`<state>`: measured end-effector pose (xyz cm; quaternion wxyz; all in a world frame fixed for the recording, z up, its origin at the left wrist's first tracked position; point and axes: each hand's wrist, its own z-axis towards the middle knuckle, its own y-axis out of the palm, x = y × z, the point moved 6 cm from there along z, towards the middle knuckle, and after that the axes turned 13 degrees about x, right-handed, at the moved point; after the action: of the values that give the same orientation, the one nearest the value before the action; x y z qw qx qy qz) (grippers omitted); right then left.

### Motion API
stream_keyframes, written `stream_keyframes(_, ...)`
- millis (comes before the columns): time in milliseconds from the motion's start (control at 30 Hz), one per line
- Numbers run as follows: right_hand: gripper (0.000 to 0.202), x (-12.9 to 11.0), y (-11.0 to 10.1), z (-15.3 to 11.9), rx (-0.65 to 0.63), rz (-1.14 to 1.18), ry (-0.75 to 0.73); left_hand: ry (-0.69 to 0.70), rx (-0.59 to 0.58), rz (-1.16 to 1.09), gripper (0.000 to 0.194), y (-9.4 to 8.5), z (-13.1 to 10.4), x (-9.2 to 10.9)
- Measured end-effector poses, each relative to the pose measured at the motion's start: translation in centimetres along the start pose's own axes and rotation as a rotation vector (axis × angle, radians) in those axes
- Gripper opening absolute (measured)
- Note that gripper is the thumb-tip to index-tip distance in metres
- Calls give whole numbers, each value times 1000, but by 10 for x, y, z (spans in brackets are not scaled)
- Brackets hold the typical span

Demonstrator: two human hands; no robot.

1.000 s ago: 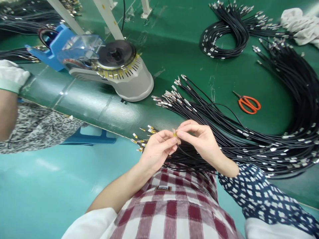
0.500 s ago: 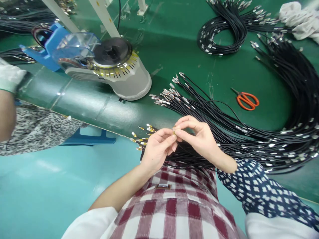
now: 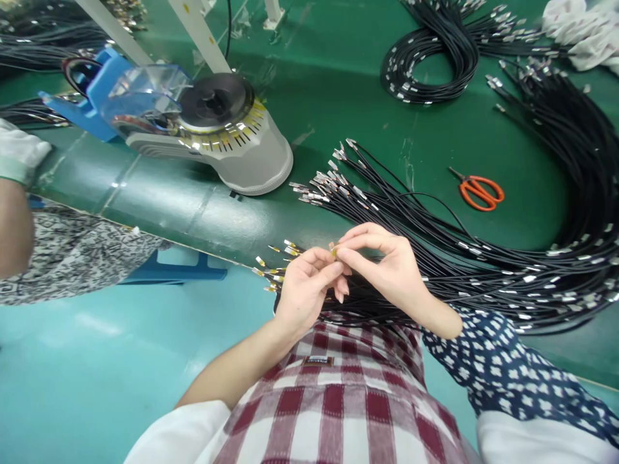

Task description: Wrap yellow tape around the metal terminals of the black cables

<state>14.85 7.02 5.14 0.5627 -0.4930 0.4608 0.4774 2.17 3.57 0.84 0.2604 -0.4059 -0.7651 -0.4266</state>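
Note:
My left hand (image 3: 309, 283) and my right hand (image 3: 382, 264) meet fingertip to fingertip over the table's front edge. Between them is a cable end (image 3: 333, 249) with a small piece of yellow tape on it, pinched by both hands. The rest of that cable is hidden behind my fingers. Left of my left hand, several cable ends with yellow tape (image 3: 275, 274) stick out over the edge. A large bundle of black cables (image 3: 416, 238) with bare metallic-looking ends lies just beyond my hands and runs off to the right.
A grey tape dispenser (image 3: 242, 148) with a black wheel and yellow tape pieces stands at the left. Orange-handled scissors (image 3: 481, 193) lie at the right, below a coiled cable bundle (image 3: 430, 77). A person's gloved hand (image 3: 22, 151) is at the far left, above a blue stool (image 3: 178, 267).
The yellow-taped cable end now shows more clearly above my fingertips. My right fingers have shifted slightly left over it; both hands stay close together.

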Motion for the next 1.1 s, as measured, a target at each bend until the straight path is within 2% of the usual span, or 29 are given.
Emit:
stream_keyframes(167, 11, -3, 0, -1, 4, -41, -40, 11, 7, -22, 26, 1, -1, 0)
stream_keyframes(567, 14, 4, 6, 6, -38, 21, 46, 5, -13, -65, 22, 2, 0, -1)
stream_keyframes(800, 13, 15, 10, 6, -131, 154, 178, 24, -33, -43, 17, -1, 0, -2)
stream_keyframes(967, 11, 15, 9, 11, -167, 144, 173, 66, -34, 17, 16, -2, -1, 2)
stream_keyframes(1100, 11, 13, 10, 16, -316, 126, 196, 74, -53, 61, 18, 0, -5, 5)
